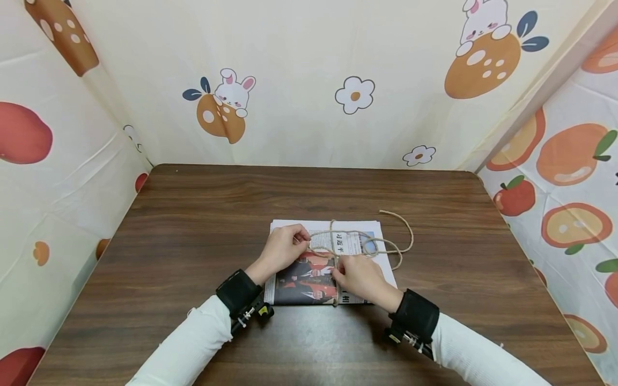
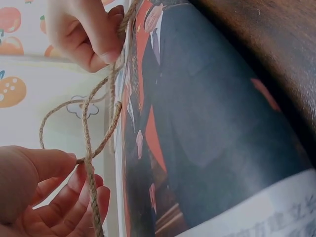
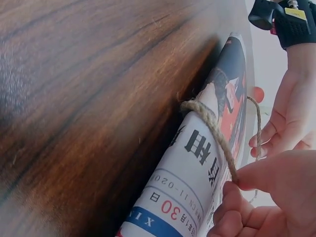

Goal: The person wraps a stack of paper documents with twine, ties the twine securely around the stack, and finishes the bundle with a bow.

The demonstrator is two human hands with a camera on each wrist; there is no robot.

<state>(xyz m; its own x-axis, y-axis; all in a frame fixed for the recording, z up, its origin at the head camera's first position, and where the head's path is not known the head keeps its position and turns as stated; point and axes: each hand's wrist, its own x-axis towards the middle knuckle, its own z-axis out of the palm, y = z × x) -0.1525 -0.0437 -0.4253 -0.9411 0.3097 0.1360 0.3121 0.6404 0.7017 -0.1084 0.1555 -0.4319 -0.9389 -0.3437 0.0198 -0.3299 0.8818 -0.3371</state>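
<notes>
A folded newspaper stack (image 1: 304,287) lies on the table with beige twine (image 2: 88,128) passed around its middle. Between the thumb and fingers of my left hand (image 1: 288,245) is a strand of the twine, just above the paper's left half. My right hand (image 1: 361,274) pinches the twine where it comes up over the near folded edge, which the right wrist view shows closely at the twine (image 3: 218,136). Loops of twine lie over the paper's top right, and one loose end curls past its right side. Part of the crossing is hidden under my right fingers.
The brown wooden table (image 1: 203,209) extends around the paper on all sides. Patterned cloth (image 1: 299,118) with rabbits, fruit and flowers hangs behind the table and along both sides. Black camera straps (image 1: 419,316) circle both wrists.
</notes>
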